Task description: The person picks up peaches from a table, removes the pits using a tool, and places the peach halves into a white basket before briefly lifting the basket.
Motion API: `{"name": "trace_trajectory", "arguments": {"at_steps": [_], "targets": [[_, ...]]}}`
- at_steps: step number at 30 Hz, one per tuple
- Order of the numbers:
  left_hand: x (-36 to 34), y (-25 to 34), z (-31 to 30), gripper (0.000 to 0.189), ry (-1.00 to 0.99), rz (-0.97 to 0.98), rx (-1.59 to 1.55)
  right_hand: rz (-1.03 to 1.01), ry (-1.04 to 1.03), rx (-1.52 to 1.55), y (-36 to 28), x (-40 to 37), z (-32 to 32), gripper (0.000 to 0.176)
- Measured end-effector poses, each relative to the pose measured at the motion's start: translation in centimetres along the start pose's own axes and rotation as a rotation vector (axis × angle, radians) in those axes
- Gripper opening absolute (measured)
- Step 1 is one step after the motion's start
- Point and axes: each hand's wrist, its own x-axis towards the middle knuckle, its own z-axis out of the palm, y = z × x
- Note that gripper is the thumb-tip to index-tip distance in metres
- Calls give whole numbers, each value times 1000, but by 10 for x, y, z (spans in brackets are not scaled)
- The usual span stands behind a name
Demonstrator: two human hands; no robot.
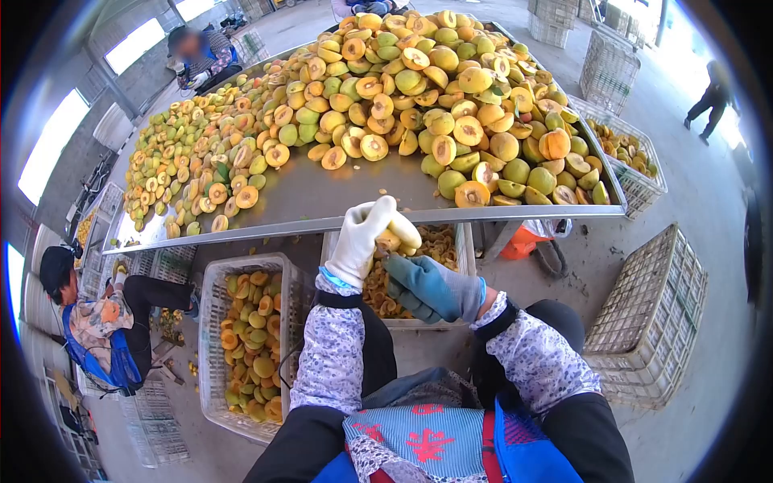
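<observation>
My left hand (358,245), in a white glove, is closed round a yellow stone fruit (389,241), which looks like an apricot or peach. Just to the right and lower, my right hand (435,288) wears a blue-grey glove, its fingers curled together. A small dark tip shows between the two hands, close to the fruit; the rest of what the right hand holds is hidden. Both hands are over a white crate (465,251) of fruit pieces and scraps, by the near edge of a metal table (322,189) heaped with halved fruit (374,105).
On the left stands a white crate (211,346) of fruit halves. A stacked crate (648,314) is on the floor at right; another filled crate (644,189) adjoins the table. An orange bag (523,240) lies under the table edge. Other people sit at left and far left; one stands far right.
</observation>
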Motion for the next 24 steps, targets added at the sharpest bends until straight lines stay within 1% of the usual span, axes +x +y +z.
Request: {"name": "trace_trajectory", "arguments": {"at_steps": [3,4,7,8,9,11,13,14,15,17,18,19,21,23,24], "targets": [[-1,2,11,46,-21,153,-523,77,-593,599,16,24,-15,52],[5,-3,7,43,-21,143,-533,78,-574,653,13,24,-11,52],[10,-9,9,41,273,114,-725,-17,-119,155,-10,10,7,50],[7,-4,9,40,400,60,-719,-91,-71,53,-4,16,5,50],[8,-7,-2,38,497,64,-835,-264,73,-142,13,30,-1,49],[-6,9,-29,35,610,166,-839,-600,360,-525,56,53,-12,47],[-37,25,-62,33,772,187,-469,-343,438,-947,53,32,-22,41],[-54,32,-87,34,842,44,-169,-206,474,-1150,47,23,-24,39],[-68,37,-111,35,898,-100,134,-250,496,-1110,37,17,-22,37],[-89,32,-142,34,1012,-134,1165,-328,542,-1016,23,10,-16,33],[-85,22,-166,37,1081,-57,1218,-345,520,-980,23,13,-14,33],[-73,47,-146,39,1021,-125,1065,-364,500,-947,20,17,-13,33],[-29,65,-125,40,895,9,996,-400,460,-884,16,22,-10,32],[30,50,-130,48,729,-63,906,-416,459,-867,18,28,-12,31],[57,52,-123,53,653,-136,978,-425,462,-858,18,30,-13,31]]}}
